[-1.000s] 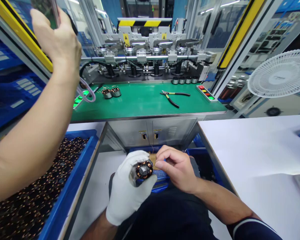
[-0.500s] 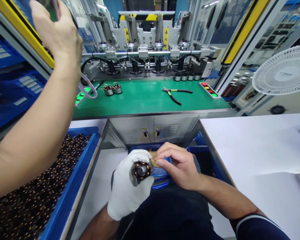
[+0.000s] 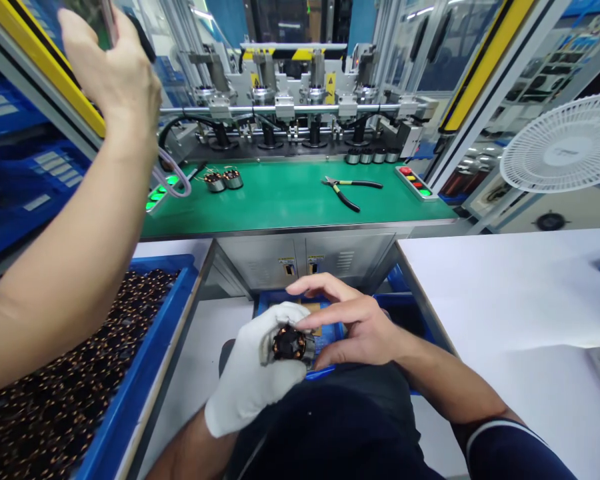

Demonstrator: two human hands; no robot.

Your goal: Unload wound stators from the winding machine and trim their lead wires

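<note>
My left hand [image 3: 253, 380], in a white glove, is closed round a small motor stator [image 3: 289, 345] wound with copper wire, its end face turned up at me. My bare right hand [image 3: 353, 327] rests against the stator's right side: thumb and forefinger touch it, the other fingers are spread above. Both hands hover over my lap, above a small blue tray [image 3: 325, 337]. Another person's bare arm [image 3: 75, 233] crosses the left of the view, with its hand [image 3: 107, 70] raised high holding a phone.
A blue bin [image 3: 145, 360] full of copper-wound stators sits at my left. Ahead is a green bench [image 3: 290, 200] with two stators [image 3: 223, 180], pliers [image 3: 347, 193], a button panel [image 3: 415, 183] and a winding machine [image 3: 305, 107]. A white table [image 3: 520, 300] and a fan [image 3: 565, 147] stand right.
My right hand has let go of its pinch beside the stator and spread its fingers, now touching the stator's side. My left hand dropped slightly. The machine's heads have shifted.
</note>
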